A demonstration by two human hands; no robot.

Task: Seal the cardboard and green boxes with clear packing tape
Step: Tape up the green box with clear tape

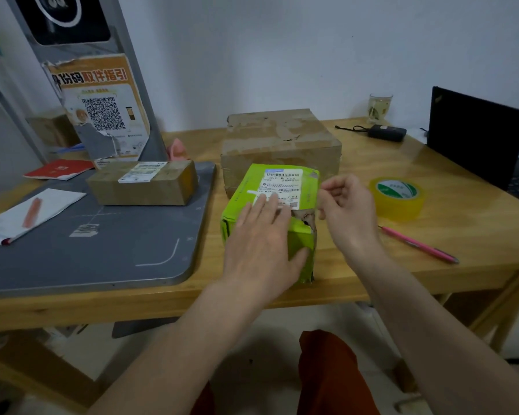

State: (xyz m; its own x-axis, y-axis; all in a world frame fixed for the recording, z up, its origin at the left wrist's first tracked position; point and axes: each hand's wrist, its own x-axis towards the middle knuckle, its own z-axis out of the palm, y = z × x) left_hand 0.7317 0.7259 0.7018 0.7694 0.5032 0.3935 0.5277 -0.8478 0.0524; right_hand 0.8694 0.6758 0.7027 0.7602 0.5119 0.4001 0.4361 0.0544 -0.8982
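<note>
The left hand [259, 235] presses flat on the green box [270, 217], which looks light and torn, while the right hand [346, 205] pinches something I cannot tell.

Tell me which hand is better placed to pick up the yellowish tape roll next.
Right. The right hand hovers just beside the yellowish roll of clear packing tape, while the left hand lies flat on the green box, steadying it.
</note>
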